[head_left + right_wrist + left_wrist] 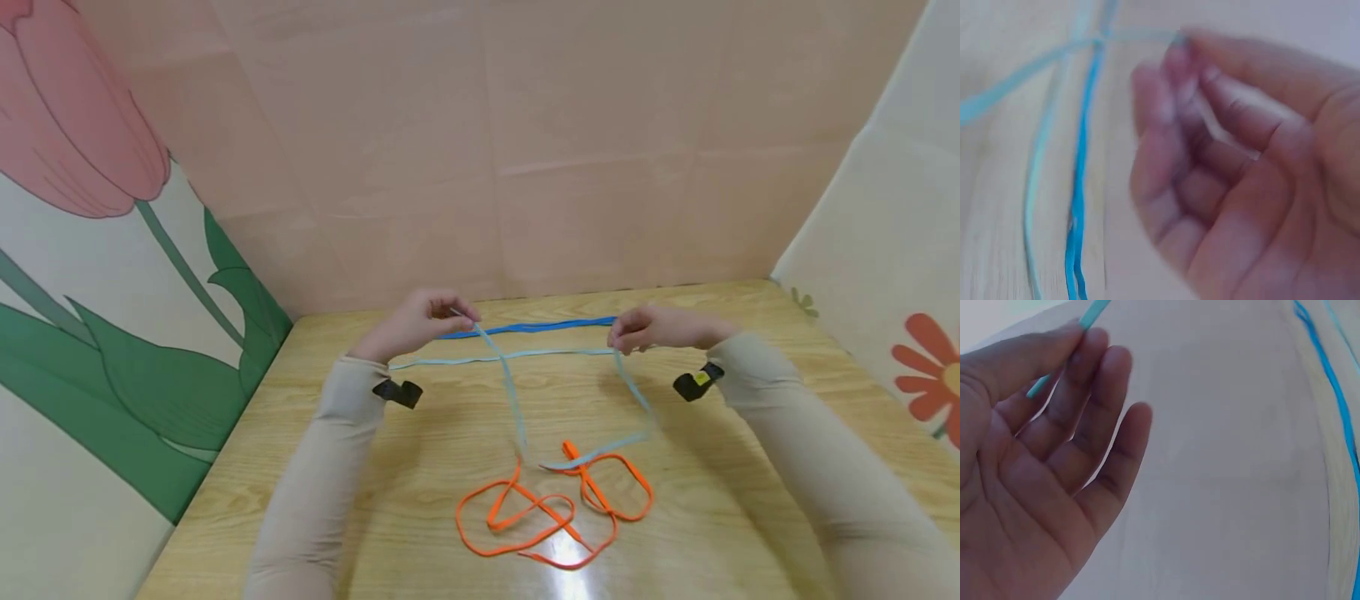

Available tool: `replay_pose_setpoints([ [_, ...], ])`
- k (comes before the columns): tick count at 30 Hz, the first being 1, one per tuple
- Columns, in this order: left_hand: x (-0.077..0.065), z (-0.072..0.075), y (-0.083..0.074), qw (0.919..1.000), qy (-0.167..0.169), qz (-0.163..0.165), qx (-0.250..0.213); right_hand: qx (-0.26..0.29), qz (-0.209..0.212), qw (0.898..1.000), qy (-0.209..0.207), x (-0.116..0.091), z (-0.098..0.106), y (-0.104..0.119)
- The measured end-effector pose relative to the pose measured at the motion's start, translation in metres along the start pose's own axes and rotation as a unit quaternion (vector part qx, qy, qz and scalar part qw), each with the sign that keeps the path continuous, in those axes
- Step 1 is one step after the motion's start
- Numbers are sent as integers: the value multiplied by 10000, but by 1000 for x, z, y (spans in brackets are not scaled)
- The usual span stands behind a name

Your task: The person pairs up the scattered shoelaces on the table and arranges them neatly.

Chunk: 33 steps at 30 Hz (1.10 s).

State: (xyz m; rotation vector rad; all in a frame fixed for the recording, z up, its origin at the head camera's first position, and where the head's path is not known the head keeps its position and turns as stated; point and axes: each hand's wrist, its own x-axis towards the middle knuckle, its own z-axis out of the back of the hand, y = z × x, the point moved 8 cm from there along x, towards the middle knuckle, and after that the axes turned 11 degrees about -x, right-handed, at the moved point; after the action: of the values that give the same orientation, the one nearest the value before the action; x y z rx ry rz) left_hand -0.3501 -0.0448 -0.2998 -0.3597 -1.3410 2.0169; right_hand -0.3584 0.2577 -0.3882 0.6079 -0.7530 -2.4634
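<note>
My left hand pinches a pale turquoise flat lace between thumb and fingertip, and a short end pokes out behind the thumb in the left wrist view. Raised to the right, my right hand pinches a pale turquoise strand at its fingertips. From both hands the strands hang down toward the table's front; whether they join as one lace is unclear. Their lower parts come close to an orange lace, which lies in loose loops on the wooden table.
Behind the held strands, a second pale turquoise lace lies stretched across the table. Farther back runs a bright blue lace, doubled along its length. A pink backdrop rises at the table's rear edge, with printed panels on both sides.
</note>
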Motion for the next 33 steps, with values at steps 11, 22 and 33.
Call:
replay_pose_setpoints([
  [11,-22,77,16,9320,-2403,146,-2709,4570,2420,8498,-1020,-23,51,-37],
  [22,-57,131,89,8576,-3708,778,-3479,3556,232,8578,-3703,-49,75,-93],
  [33,-98,148,163,9024,-3537,2378,-633,962,-1662,8866,-4208,-73,76,-130],
])
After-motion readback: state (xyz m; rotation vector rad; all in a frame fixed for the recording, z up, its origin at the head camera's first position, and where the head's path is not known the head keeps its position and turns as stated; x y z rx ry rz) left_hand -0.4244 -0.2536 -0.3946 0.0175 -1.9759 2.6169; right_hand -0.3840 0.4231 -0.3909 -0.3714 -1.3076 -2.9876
